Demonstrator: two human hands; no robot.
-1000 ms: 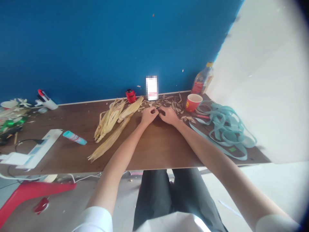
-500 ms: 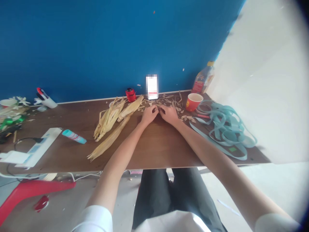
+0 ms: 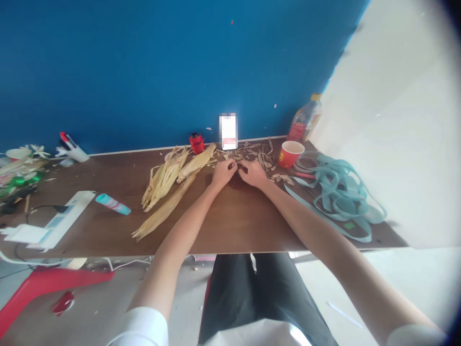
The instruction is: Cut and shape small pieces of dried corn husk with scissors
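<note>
My left hand (image 3: 224, 172) and my right hand (image 3: 253, 173) meet fingertip to fingertip over the middle of the brown table (image 3: 248, 226). The fingers of both are pinched together, and whatever lies between them is too small to make out. Just behind the hands are scattered dry husk scraps (image 3: 264, 156). Left of my left hand lie dried corn husks (image 3: 166, 185), one long strip pointing toward the front edge. A phone with a bright screen (image 3: 228, 130) stands upright against the blue wall, beyond my hands.
A red paper cup (image 3: 290, 154), a plastic bottle (image 3: 305, 117) and a heap of pale blue ribbon (image 3: 338, 187) occupy the right side. On the left are a glue stick (image 3: 113, 203), a power strip (image 3: 61, 218) and a pen cup (image 3: 77, 154). A red roll (image 3: 196, 143) stands behind the husks.
The whole view has shifted slightly, with things appearing a little further right and lower. My hands stay together at the same place, fingers still pinched.
</note>
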